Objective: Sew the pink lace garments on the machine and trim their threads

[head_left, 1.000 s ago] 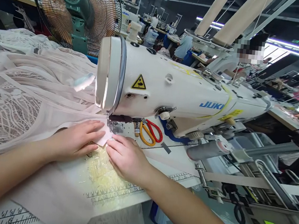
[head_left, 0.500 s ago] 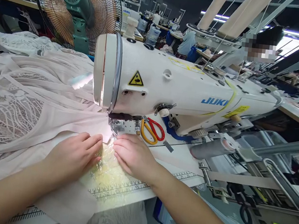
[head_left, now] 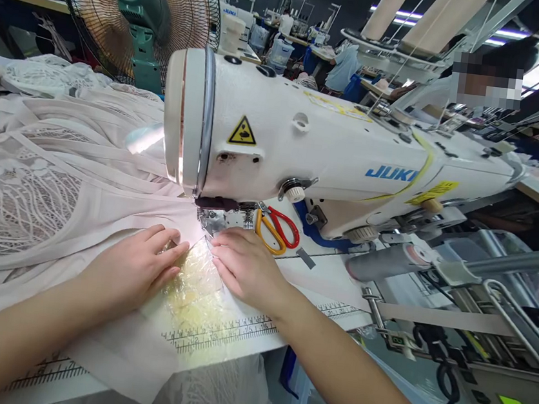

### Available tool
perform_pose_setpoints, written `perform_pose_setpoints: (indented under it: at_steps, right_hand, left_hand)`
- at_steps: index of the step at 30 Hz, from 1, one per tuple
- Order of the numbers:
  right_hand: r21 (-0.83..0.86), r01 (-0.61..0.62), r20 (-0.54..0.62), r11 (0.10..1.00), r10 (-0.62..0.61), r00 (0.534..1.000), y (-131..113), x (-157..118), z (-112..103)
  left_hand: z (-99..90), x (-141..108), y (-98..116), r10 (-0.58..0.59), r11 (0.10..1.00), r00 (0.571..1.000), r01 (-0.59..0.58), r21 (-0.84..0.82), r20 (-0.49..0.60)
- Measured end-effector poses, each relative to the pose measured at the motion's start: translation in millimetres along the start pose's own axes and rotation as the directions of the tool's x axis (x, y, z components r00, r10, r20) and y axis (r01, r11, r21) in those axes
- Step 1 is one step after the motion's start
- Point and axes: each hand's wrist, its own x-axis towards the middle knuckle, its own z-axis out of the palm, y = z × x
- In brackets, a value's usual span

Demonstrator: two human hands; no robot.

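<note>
Pale pink fabric with lace-patterned panels spreads over the left of the machine bed and passes under the needle area of a white sewing machine. My left hand presses on its near edge, fingers bent and drawn together, the thumb side towards the needle. Right by the presser foot, my right hand pinches the fabric's edge; its fingertips are partly hidden. Between both hands lies shiny clear tape over a yellowish patch of the bed. Fabric also hangs over the front edge.
Scissors with red and orange handles lie behind my right hand. A printed ruler runs along the front edge. A grey roll and metal strip-feeding gear stand at right. A large fan is behind; a person sits beyond the machine.
My right hand has shifted slightly right and up, near the presser foot. My left fingers have closed in a little on the fabric. The view has tilted slightly.
</note>
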Motion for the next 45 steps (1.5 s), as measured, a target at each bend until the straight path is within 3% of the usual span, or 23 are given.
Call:
perform_pose_setpoints:
  at_steps: [12,20,37,45]
  right_hand:
    - [0.037,-0.006,-0.053,0.999,0.007,0.999,3,-1,1]
    - [0.038,0.014,-0.055,0.999,-0.012,0.998,4,-2,2]
    - [0.044,-0.027,-0.018,0.999,0.028,0.999,2,-2,-1]
    - [0.052,-0.038,-0.019,0.998,0.039,0.999,3,-1,0]
  left_hand:
    - [3.0,2,-12,-0.092,0.99,0.992,0.101,-0.103,0.081]
    - [5.3,1,-18,-0.088,0.982,0.994,0.097,-0.161,0.065]
    - [4.4,-1,-12,-0.007,0.999,1.0,0.007,-0.032,0.015]
    - [6.2,6,-22,-0.002,1.0,1.0,0.003,-0.014,0.031]
